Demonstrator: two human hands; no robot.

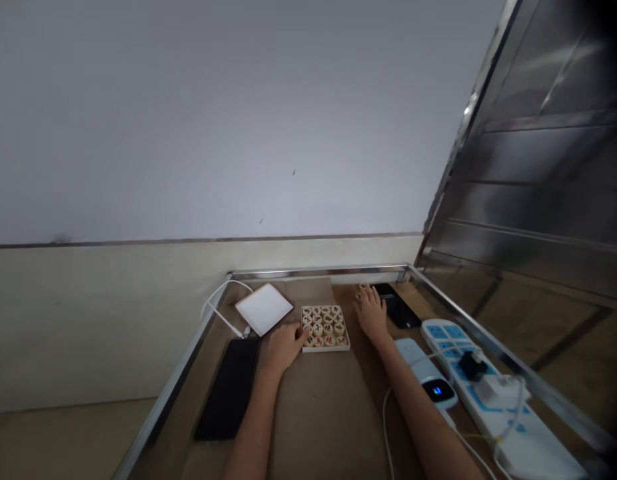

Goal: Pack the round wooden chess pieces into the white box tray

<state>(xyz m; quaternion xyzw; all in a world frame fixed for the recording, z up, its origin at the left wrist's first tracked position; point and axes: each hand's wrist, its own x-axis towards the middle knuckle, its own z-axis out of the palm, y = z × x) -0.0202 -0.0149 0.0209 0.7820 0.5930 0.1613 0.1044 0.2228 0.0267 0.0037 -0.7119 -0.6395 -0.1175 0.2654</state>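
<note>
A small open box (349, 327) holds rows of round Chinese chess pieces (327, 329) with black and red characters. My left hand (283, 345) grips the box at its left edge, its fingers curled and a fingertip over the leftmost pieces. To the right of the box, my right hand (372, 315) lies palm down with its fingers stretched forward. Loose chess pieces (359, 295) lie by its fingertips, partly covered by them. What lies under the right palm is hidden.
A white square lid or card (264, 309) lies back left, above a large black phone or tablet (228, 390). Another black phone (402, 312) is beyond my right hand. A pale blue device (413, 353), a lit display unit (438, 391) and a power strip (533, 433) with cables line the right. Metal rails (313, 271) edge the cardboard-covered surface.
</note>
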